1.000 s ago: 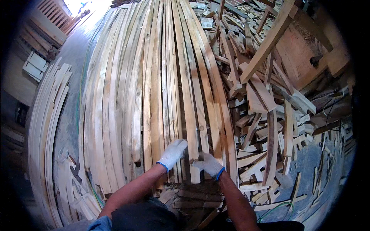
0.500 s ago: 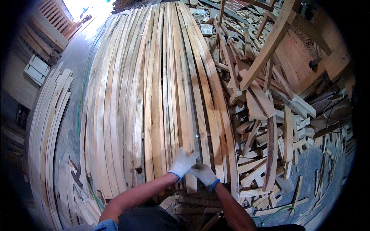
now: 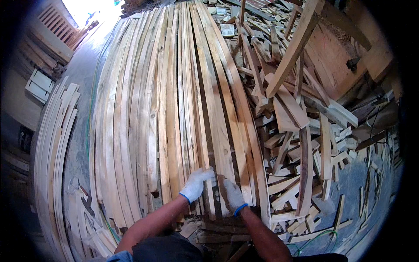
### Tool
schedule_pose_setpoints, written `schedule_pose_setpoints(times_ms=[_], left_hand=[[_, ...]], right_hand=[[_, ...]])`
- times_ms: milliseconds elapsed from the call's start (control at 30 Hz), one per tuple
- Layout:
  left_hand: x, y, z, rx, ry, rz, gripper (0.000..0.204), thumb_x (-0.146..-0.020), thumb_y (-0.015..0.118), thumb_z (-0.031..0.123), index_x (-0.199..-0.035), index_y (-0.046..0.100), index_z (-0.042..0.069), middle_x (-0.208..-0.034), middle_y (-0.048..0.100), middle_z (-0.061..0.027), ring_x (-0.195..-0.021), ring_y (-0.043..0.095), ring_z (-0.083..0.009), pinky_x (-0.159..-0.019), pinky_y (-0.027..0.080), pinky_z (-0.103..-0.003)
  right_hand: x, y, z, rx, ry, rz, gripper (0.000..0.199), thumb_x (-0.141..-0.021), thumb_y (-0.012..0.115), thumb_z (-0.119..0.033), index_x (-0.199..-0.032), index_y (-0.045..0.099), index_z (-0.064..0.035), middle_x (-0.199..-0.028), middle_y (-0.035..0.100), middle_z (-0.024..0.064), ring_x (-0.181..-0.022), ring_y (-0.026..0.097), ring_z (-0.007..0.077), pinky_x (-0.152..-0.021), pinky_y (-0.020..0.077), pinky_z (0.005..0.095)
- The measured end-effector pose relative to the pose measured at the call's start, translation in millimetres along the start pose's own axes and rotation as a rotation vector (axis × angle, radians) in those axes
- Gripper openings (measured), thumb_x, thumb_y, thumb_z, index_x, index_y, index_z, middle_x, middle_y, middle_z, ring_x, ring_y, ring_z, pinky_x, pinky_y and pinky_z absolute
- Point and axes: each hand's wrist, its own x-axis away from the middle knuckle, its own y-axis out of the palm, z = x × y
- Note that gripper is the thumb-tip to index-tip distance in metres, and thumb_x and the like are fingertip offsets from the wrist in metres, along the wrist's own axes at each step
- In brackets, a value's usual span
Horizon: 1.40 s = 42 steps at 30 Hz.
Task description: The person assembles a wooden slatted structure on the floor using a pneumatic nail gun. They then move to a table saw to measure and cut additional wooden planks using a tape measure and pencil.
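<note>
Long, pale wooden boards lie side by side in front of me, running away from my body. My left hand (image 3: 196, 183), in a white glove with a blue cuff, is closed over the near end of a narrow board (image 3: 210, 203). Just to its right, my right hand (image 3: 233, 196), gloved alike with darker, soiled fingers, grips the left edge of a wider board (image 3: 223, 153) near its end. A dark gap separates these two boards between my hands. The fingertips of both hands are partly hidden.
Scrap wood (image 3: 288, 153) is heaped along the right side, below a wooden frame (image 3: 297, 48). A second stack of boards (image 3: 54, 144) lies at the left, with a thin green hose (image 3: 90, 118) on the floor between. Short offcuts (image 3: 222, 229) lie close to my body.
My hands were together at one spot and are now apart, the left one shifted left and the right one slightly right. The dark gap between the boards at my hands looks wider.
</note>
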Motion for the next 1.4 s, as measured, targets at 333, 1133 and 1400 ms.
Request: schedule_pose_setpoints(times_ms=[333, 1133, 1400], left_hand=[[-22.8, -44.6, -32.9, -0.447, 0.112, -0.033, 0.047, -0.099, 0.066, 0.038, -0.129, 0.060, 0.002, -0.115, 0.063, -0.0078, -0.102, 0.056, -0.0184, -0.088, 0.047, -0.037], [-11.9, 17.8, -2.6, -1.183, 0.487, 0.225, 0.035, -0.103, 0.052, 0.020, -0.131, 0.063, 0.002, -0.121, 0.068, -0.0240, -0.112, 0.064, -0.0463, -0.098, 0.051, -0.049], [4.6, 25.3, 25.5, -0.657, 0.221, 0.311, 0.038, -0.103, 0.056, 0.019, -0.133, 0.060, -0.004, -0.111, 0.071, -0.0183, -0.091, 0.073, -0.0230, -0.081, 0.059, -0.036]], right_hand=[[34.3, 44.5, -22.8, 0.921, -0.112, -0.006, 0.077, -0.094, 0.058, -0.067, -0.134, 0.057, -0.0006, -0.109, 0.072, 0.0289, -0.102, 0.070, 0.0473, -0.088, 0.0540, 0.0561], [21.6, 7.3, -29.9, 0.853, -0.107, 0.173, 0.052, -0.084, 0.079, -0.051, -0.090, 0.060, -0.0031, -0.088, 0.069, 0.0253, -0.088, 0.069, 0.0438, -0.077, 0.0535, 0.0518], [18.9, 3.6, -32.1, 0.894, -0.095, 0.159, 0.053, -0.082, 0.080, -0.050, -0.092, 0.059, -0.0028, -0.089, 0.069, 0.0262, -0.088, 0.069, 0.0450, -0.079, 0.0533, 0.0532]])
